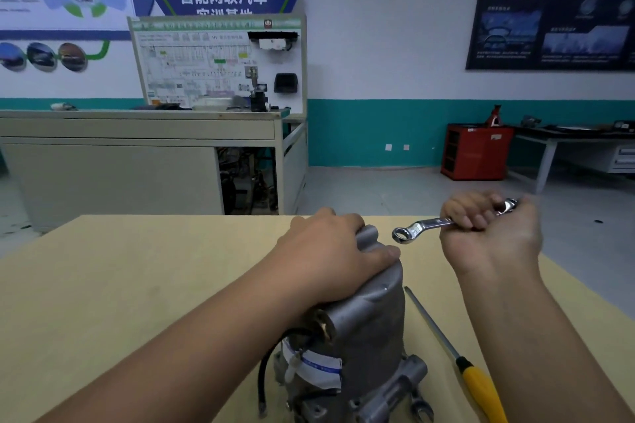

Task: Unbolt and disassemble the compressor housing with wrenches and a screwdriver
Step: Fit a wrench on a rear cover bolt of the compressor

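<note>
So, the compressor housing is stood on end near the front middle of the pale wooden table. It's grey cast metal, with a white-and-blue label wrapped round the lower part and a black cable hanging off its left side.

Both hands are kept busy, 2 for 2. The left hand is planted right on top of the housing. Its fingers are curled over the far edge and the thumb is laid along the right shoulder, so the top is clamped from above. The right hand is clenched in a fist round the shank of a shiny combination wrench, held up in the air just right of the housing's top. The ring end is poked out toward the left hand, close to the thumb but apart from it and from the metal. The open end is just seen peeking out past the fingers on the other side.

A yellow-handled screwdriver is laid flat on the table just right of the housing, beside the right forearm, shaft pointing away. 1 more wrench is partly seen at the foot of the housing.

Further back, a grey workbench with a diagram board and a red cabinet are set against the teal-banded wall.
</note>
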